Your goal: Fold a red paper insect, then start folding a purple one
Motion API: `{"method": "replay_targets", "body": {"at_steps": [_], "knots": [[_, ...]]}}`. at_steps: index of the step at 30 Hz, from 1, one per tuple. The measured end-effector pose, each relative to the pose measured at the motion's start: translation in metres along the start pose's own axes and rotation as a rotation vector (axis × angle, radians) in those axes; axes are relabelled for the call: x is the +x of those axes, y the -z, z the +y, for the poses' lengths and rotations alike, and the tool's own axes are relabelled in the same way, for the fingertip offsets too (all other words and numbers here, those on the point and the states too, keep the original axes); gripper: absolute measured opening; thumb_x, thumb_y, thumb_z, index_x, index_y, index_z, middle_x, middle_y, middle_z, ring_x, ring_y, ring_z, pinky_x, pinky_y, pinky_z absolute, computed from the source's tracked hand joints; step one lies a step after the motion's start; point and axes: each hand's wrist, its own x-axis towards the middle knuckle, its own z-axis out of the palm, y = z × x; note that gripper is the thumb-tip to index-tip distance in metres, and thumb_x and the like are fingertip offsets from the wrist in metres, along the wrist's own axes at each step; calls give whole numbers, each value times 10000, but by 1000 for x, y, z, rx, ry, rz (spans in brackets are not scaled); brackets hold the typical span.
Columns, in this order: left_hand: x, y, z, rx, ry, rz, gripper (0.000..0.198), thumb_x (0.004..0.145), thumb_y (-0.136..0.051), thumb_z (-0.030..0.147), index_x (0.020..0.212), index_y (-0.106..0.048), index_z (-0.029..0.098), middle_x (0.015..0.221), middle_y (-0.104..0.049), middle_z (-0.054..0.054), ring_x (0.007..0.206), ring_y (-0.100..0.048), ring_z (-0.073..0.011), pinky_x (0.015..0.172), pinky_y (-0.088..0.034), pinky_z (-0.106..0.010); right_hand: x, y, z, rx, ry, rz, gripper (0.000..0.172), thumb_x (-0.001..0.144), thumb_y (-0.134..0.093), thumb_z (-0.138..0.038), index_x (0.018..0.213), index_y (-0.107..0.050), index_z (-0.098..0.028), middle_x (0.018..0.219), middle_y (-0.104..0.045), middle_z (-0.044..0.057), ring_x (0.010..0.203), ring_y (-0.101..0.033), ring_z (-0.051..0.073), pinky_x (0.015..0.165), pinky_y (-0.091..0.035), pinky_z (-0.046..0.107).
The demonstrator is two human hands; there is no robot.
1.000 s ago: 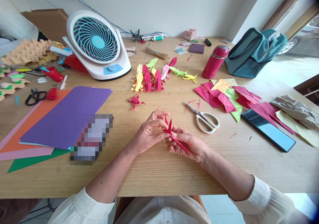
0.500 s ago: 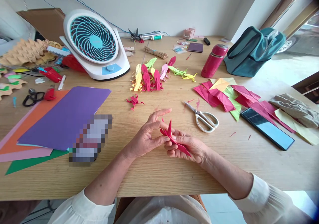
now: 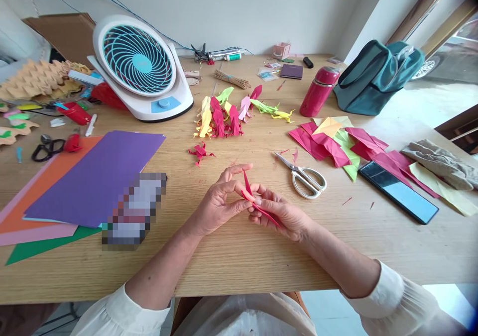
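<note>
Between my two hands is a red folded paper figure (image 3: pixel 269 217), narrow, with a pointed strip standing up from it. My left hand (image 3: pixel 223 201) pinches its upper left end between thumb and index finger, the other fingers raised. My right hand (image 3: pixel 284 211) grips the body with the thumb on top and the fingers curled beneath, partly hiding it. Just beyond my hands lies a small red origami figure (image 3: pixel 200 152) with spread limbs. Farther back stands a cluster of yellow, red, pink and green origami figures (image 3: pixel 234 118). White-handled scissors (image 3: pixel 308 181) lie to the right.
Coloured paper sheets (image 3: pixel 97 176) and a blurred-out flat object (image 3: pixel 134 209) lie at left, below a fan (image 3: pixel 142 67). On the right are folded paper pieces (image 3: pixel 324 147), a phone (image 3: pixel 399 191), a red flask (image 3: pixel 319 91) and a teal bag (image 3: pixel 373 82). Small red scraps dot the table.
The upright red strip has shifted left and now leans left, and the figure is turned a little in my fingers. Both hands keep their hold.
</note>
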Motion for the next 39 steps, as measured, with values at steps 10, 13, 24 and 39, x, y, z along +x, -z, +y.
{"method": "replay_targets", "body": {"at_steps": [10,13,24,39], "knots": [[0,1,-4,161,176,144,503,743,-806,548,1071,-672,191,1163,-668,-121,1116,-620,-278,919,-478,-375,5,5,5,-386,475,333,269,725,-876,-343,852,-674,-217,803,-668,-2,679,-552,116,621,-447,242],[0,-11,-5,177,279,195,314,789,-784,455,867,-688,166,886,-693,-60,873,-652,-209,836,-493,-336,7,7,9,-403,481,328,296,694,-898,-342,827,-666,-217,818,-673,3,723,-579,129,679,-467,264],[0,-8,-3,-180,413,198,253,779,-799,377,772,-690,149,765,-689,-10,758,-627,-142,735,-472,-252,9,3,7,-322,318,271,337,677,-895,-399,750,-642,-187,699,-609,-17,613,-489,97,566,-396,231],[-3,-23,-3,-177,343,275,263,816,-767,411,842,-689,162,807,-674,-18,765,-599,-148,726,-471,-255,6,-1,6,-185,300,294,296,693,-888,-370,734,-652,-196,684,-611,-28,597,-483,93,561,-373,218]]}}
